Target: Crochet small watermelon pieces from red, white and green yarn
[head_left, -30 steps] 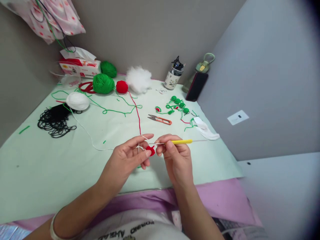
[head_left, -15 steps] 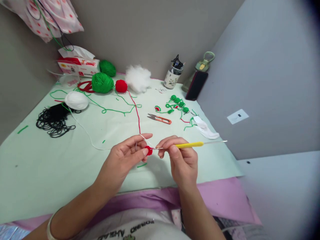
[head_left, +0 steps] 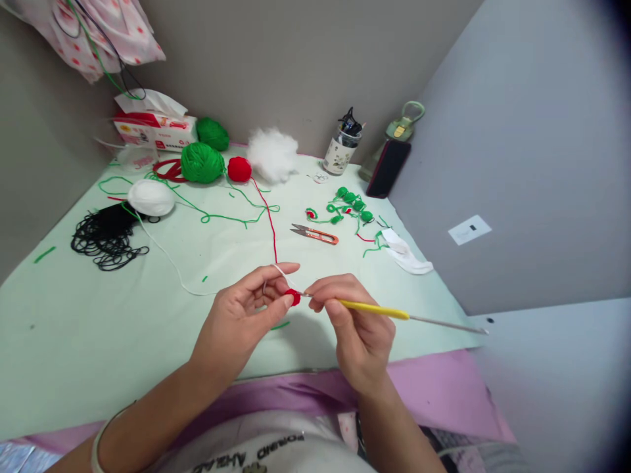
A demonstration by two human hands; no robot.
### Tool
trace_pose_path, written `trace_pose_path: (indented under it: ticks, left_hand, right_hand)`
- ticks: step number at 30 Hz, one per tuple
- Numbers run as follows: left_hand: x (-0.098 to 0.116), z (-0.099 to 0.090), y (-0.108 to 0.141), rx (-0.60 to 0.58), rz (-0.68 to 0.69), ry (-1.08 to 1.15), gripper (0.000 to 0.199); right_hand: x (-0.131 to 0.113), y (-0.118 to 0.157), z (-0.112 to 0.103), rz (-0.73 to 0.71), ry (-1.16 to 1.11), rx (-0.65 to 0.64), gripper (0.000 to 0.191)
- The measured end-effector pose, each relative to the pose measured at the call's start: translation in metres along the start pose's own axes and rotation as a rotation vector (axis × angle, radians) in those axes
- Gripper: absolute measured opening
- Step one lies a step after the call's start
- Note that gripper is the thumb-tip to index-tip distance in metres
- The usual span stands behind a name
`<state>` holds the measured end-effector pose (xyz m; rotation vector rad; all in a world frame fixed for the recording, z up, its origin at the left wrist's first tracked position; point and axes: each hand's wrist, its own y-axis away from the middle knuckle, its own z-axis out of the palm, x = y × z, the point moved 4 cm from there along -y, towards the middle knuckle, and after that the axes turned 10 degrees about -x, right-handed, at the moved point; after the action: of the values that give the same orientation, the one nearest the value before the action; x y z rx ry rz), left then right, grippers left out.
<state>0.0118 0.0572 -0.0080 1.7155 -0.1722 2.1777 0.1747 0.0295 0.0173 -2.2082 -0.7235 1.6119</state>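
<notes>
Between the thumb and fingers of my left hand [head_left: 246, 305] is a small red crochet piece [head_left: 294, 297]. White yarn [head_left: 172, 266] runs from a white yarn ball [head_left: 151, 198] to this hand and passes over its raised index finger. My right hand [head_left: 362, 328] grips a crochet hook [head_left: 374, 309] by its yellow handle. One metal end reaches the red piece; the other points out to the right. Whether a loop sits on the hook tip is too small to tell. Red yarn [head_left: 273, 230] leads from a red yarn ball [head_left: 239, 169] down towards my left hand.
Orange-handled thread snips [head_left: 315, 234] lie beyond my hands. Several small green crochet pieces [head_left: 349, 198] rest right of them. Further back are green yarn [head_left: 202, 163], white stuffing [head_left: 273, 154], a jar [head_left: 341, 150], a phone [head_left: 388, 169] and a bottle [head_left: 401, 125]. Black yarn [head_left: 106, 236] lies left.
The crochet hook has tilted, its free right end swinging downward and towards me. My right hand has turned slightly with it, while my left hand keeps its hold on the red piece.
</notes>
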Motion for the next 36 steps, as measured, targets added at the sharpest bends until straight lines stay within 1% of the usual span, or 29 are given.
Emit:
trace_pose_path:
  ticks: [3, 7, 10, 12, 15, 19, 20, 22, 24, 25, 29, 33, 36]
  left_hand:
    - [0.000, 0.001, 0.000, 0.012, 0.018, -0.013, 0.031]
    - [0.000, 0.002, 0.001, 0.031, 0.029, -0.016, 0.034]
    - [-0.001, 0.004, 0.001, 0.035, 0.053, -0.007, 0.035]
    - [-0.002, 0.007, 0.000, 0.014, 0.051, 0.032, 0.039]
    - [-0.005, 0.009, -0.001, -0.029, 0.007, 0.080, 0.044]
    - [-0.003, 0.003, -0.005, -0.021, -0.029, 0.019, 0.045]
    - [-0.003, 0.002, -0.006, -0.035, -0.038, -0.007, 0.047]
    - [-0.003, 0.002, -0.008, -0.100, -0.072, -0.035, 0.056]
    - [-0.004, 0.004, -0.010, -0.171, -0.103, -0.015, 0.064]
    - [-0.005, 0.005, -0.012, -0.191, -0.107, 0.008, 0.065]
    - [-0.002, 0.003, -0.016, -0.183, -0.088, 0.071, 0.058]
    - [0.002, -0.002, -0.016, -0.212, -0.070, 0.006, 0.057]
    - [0.005, -0.010, -0.014, -0.242, -0.052, -0.080, 0.049]
  right_hand:
    - [-0.004, 0.001, 0.002, -0.066, 0.101, -0.037, 0.022]
    - [-0.002, 0.003, 0.007, -0.100, 0.166, -0.048, 0.031]
    - [0.002, 0.007, 0.012, -0.083, 0.205, 0.015, 0.040]
    - [0.005, 0.009, 0.014, -0.042, 0.198, 0.082, 0.041]
    - [0.012, 0.009, 0.015, 0.052, 0.060, 0.136, 0.034]
    - [0.027, 0.002, 0.012, 0.164, -0.262, 0.166, 0.020]
    - [0.030, 0.001, 0.011, 0.183, -0.328, 0.177, 0.017]
    - [0.036, -0.001, 0.009, 0.216, -0.427, 0.177, 0.014]
    - [0.039, -0.001, 0.009, 0.238, -0.483, 0.161, 0.012]
    - [0.040, -0.001, 0.009, 0.247, -0.502, 0.154, 0.011]
    - [0.040, -0.001, 0.007, 0.285, -0.528, 0.169, 0.008]
    - [0.042, -0.004, 0.003, 0.336, -0.594, 0.173, 0.004]
    - [0.042, -0.006, -0.003, 0.328, -0.601, 0.206, 0.004]
